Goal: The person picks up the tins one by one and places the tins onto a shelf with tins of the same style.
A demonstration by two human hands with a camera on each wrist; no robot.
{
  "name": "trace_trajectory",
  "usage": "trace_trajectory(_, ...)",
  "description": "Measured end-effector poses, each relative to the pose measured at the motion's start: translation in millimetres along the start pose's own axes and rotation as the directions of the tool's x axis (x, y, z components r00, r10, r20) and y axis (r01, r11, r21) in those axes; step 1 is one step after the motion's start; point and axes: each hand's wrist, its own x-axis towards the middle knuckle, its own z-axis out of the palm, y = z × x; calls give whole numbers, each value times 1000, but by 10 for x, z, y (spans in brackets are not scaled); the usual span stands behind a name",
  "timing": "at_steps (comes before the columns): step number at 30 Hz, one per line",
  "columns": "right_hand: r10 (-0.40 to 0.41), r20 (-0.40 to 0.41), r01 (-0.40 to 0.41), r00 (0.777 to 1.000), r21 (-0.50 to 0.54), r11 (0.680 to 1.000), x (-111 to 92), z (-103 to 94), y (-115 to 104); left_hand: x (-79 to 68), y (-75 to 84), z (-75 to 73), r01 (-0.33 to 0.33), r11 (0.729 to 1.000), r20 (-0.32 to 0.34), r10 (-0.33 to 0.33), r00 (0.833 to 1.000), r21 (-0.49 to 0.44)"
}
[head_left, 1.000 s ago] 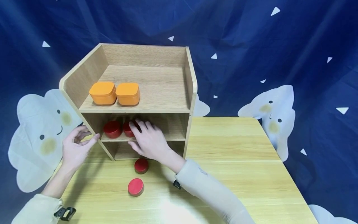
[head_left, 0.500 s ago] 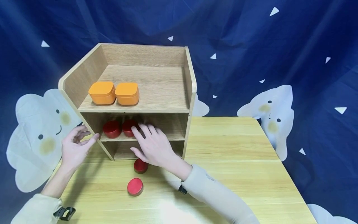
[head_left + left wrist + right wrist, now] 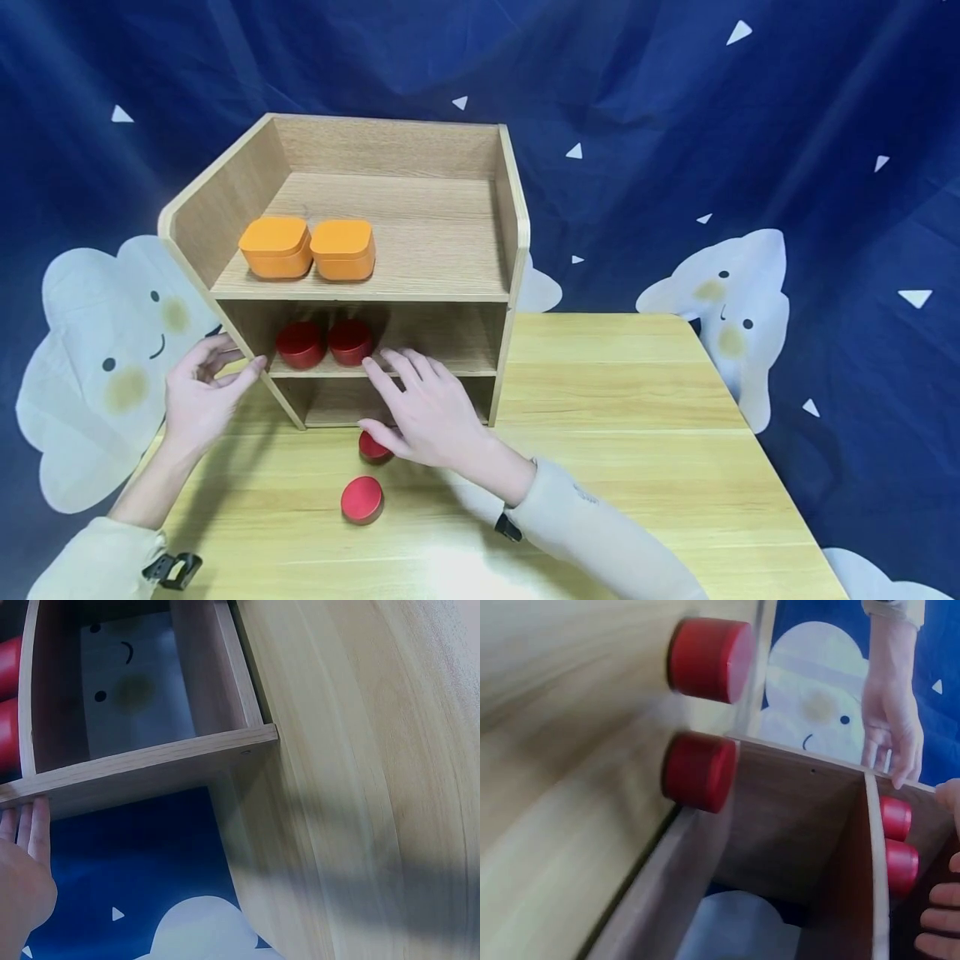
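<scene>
A wooden shelf unit (image 3: pixel 435 242) stands on the table. My left hand (image 3: pixel 198 400) touches its left side panel, the thumb at the front edge and straight fingers (image 3: pixel 37 832) against the outer face. On the middle shelf sit two round red tins, the left tin (image 3: pixel 301 346) and the right tin (image 3: pixel 350 342), side by side. My right hand (image 3: pixel 442 417) hovers before that shelf with fingers spread and nothing in them, the index fingertip just in front of the right tin. Below, its thumb overlaps a third red tin (image 3: pixel 373 450) on the table.
Another red tin (image 3: pixel 362 500) lies on the table (image 3: pixel 637 433) nearer to me. Two orange boxes (image 3: pixel 275 248) with rounded corners stand at the left of the top shelf. A blue curtain (image 3: pixel 637 100) with cloud prints hangs behind.
My right hand has let go of the right tin on the middle shelf and drawn back toward me and to the right. The left hand stays at the side panel.
</scene>
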Motion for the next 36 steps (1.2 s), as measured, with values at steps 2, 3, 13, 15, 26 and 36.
trace_trajectory(2, -15, -11, 15, 1000, 12, 1000, -44, 15, -10, -2, 7, 2, -5, 1000, 4, 5, 1000, -4)
trace_trajectory(3, -19, -9, 19, 1000, 24, 1000, -67, 26, -16, -2, 8, 4, -7, 1000, 6, 7, 1000, -5)
trace_trajectory(13, -124, 89, 112, 988, 135, 985, -260, 167, -62, -8, 5, 12, -6, 1000, 12, 6, 1000, 4)
trace_trajectory(15, -154, 106, 137, 982, 153, 979, -291, 196, -76, -6, 4, 11, -7, 1000, 14, 6, 1000, 15)
trace_trajectory(26, -266, 244, 231, 933, 162, 959, -406, 362, -74, 3, -7, 3, -5, 1000, 16, 5, 1000, 18)
trace_trajectory(36, -332, 387, 251, 860, 245, 936, -462, 582, -64, 10, -13, 1, 8, 1000, 5, -8, 1000, -18)
